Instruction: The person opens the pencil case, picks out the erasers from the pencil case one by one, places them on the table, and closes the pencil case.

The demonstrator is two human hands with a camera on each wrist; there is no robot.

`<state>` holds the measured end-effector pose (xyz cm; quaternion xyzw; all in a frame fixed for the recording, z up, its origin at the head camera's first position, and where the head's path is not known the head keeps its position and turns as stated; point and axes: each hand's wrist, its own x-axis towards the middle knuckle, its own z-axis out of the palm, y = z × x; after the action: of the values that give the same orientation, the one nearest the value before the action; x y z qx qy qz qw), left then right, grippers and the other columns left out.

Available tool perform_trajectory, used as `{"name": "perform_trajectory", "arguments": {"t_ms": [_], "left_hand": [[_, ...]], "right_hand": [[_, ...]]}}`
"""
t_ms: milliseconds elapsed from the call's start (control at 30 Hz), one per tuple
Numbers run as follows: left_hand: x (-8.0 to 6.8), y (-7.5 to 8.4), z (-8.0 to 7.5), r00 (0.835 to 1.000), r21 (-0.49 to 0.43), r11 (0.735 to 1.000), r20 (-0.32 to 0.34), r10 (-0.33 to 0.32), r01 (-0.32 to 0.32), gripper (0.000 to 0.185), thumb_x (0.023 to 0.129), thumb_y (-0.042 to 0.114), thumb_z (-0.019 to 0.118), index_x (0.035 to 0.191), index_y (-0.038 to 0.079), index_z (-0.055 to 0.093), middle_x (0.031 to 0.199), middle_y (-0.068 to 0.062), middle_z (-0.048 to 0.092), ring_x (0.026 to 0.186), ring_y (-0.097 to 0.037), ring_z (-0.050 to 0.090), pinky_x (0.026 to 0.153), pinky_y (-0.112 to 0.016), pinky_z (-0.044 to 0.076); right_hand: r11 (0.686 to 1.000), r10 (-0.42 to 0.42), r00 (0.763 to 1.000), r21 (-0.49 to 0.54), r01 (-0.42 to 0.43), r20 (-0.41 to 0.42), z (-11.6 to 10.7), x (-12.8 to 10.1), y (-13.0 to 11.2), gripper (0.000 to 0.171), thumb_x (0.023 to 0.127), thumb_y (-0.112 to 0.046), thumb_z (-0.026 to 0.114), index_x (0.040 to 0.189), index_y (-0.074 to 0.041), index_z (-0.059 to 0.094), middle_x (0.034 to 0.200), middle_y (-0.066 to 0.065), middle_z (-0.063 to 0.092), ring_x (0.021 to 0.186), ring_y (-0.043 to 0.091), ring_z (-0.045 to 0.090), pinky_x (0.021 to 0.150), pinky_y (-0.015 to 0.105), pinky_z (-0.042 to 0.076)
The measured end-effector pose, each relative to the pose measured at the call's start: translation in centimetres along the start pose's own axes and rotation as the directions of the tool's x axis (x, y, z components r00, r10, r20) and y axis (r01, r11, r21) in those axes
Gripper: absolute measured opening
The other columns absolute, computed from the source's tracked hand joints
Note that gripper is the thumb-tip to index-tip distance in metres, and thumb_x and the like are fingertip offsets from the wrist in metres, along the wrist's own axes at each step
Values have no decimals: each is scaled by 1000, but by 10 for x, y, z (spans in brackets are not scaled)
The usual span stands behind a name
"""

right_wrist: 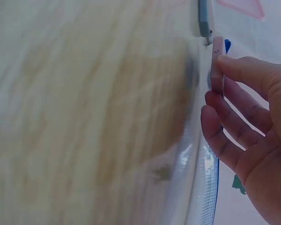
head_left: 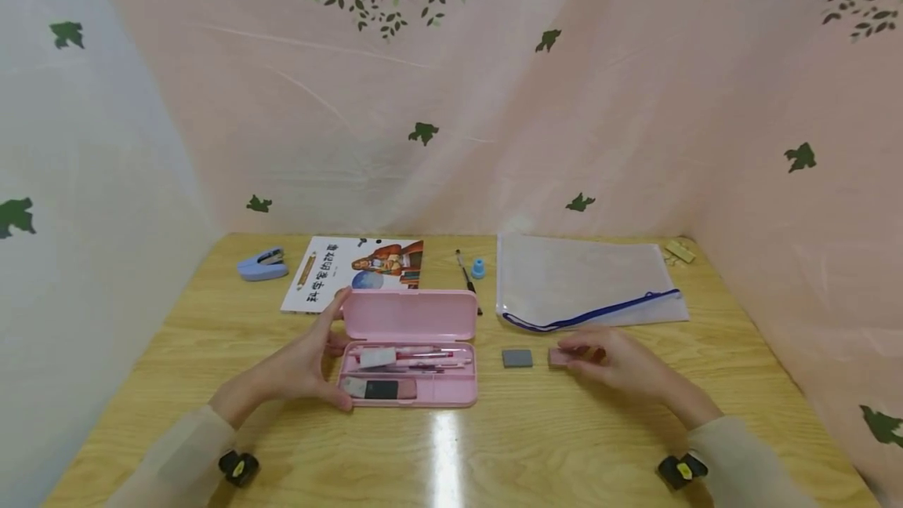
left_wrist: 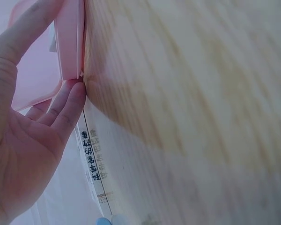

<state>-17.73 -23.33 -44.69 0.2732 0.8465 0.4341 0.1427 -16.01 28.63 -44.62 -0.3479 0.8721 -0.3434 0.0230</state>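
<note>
I take the pink eraser as the thing in hand: a small flat block lying on the wooden table, a little to the right of the open pink pencil case, with a grey eraser between it and the case. My right hand is on it, thumb and fingertips pinching its right end; the right wrist view shows the thumb over one thin edge and the fingers curled up against the other side, so the grip looks closed on the block though it sits flat on the wood. I judge it light, slightly rubbery and grippy rather than slick, stiff enough not to bend, and not fragile; being so thin, it is best taken across its short edges, not scooped from on top. My left hand steadies the pencil case at its left end, thumb on the near rim of the tray and fingers curled round the lid's corner. Inside the case lie pens, a white eraser and a dark flat item. Behind the case, to its left, lies a picture book, and farther left a blue stapler. Behind the case to its right are a black pen and a small blue cap, then a clear zip pouch with a blue zipper, and a binder clip at the far right corner.
</note>
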Motion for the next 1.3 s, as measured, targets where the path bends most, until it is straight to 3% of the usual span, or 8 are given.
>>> {"name": "perform_trajectory", "arguments": {"t_ms": [233, 433, 667, 1000, 1133, 1300], "left_hand": [[1, 0, 1, 1000, 3, 1000, 4, -3, 3, 151, 61, 35, 99, 159, 41, -16, 155, -17, 27, 113, -20, 62, 103, -39, 51], [0, 0, -1, 1000, 8, 1000, 4, -9, 9, 151, 62, 36, 99, 159, 42, -16, 155, -17, 27, 114, -20, 61, 104, -41, 51], [0, 0, -1, 1000, 14, 1000, 2, -15, 15, 150, 63, 36, 99, 159, 43, -16, 155, -17, 27, 115, -21, 61, 103, -42, 51], [1, -2, -1, 1000, 4, 1000, 6, -14, 14, 150, 63, 36, 99, 159, 43, -16, 155, -17, 27, 115, -21, 61, 103, -41, 51], [1, -2, -1, 1000, -2, 1000, 6, -3, 3, 149, 63, 35, 99, 159, 43, -16, 155, -17, 27, 115, -21, 61, 103, -41, 51], [1, -2, -1, 1000, 7, 1000, 5, -6, 6, 150, 63, 36, 99, 159, 43, -16, 154, -17, 27, 115, -21, 61, 103, -41, 52]], "right_hand": [[999, 17, 1000, -51, -17, -6, 2, -2, 8, 21, 93, -11, 75, 114, -10, 75, 103, -5, 71, 83, 4, 62, 68, 24, 57], [996, 39, 999, -79, -38, 9, 5, 0, 7, 22, 93, -12, 75, 115, -11, 76, 107, -5, 72, 91, 7, 65, 75, 27, 59], [994, 106, 993, -42, -104, 55, 2, 2, 5, 22, 95, -14, 73, 117, -12, 76, 109, -4, 72, 98, 12, 66, 82, 30, 59], [992, 127, 990, -4, -127, 55, 3, 0, 11, 23, 96, -18, 72, 118, -10, 75, 109, -3, 69, 92, 11, 62, 75, 27, 56], [988, 151, 986, 16, -152, 71, -4, 2, 3, 28, 97, -19, 71, 122, -6, 72, 112, 3, 68, 90, 12, 62, 74, 26, 57], [990, 133, 991, 31, -134, 31, -18, 18, -23, 34, 99, -13, 68, 128, 4, 65, 115, 13, 66, 100, 25, 66, 82, 31, 60]]}}
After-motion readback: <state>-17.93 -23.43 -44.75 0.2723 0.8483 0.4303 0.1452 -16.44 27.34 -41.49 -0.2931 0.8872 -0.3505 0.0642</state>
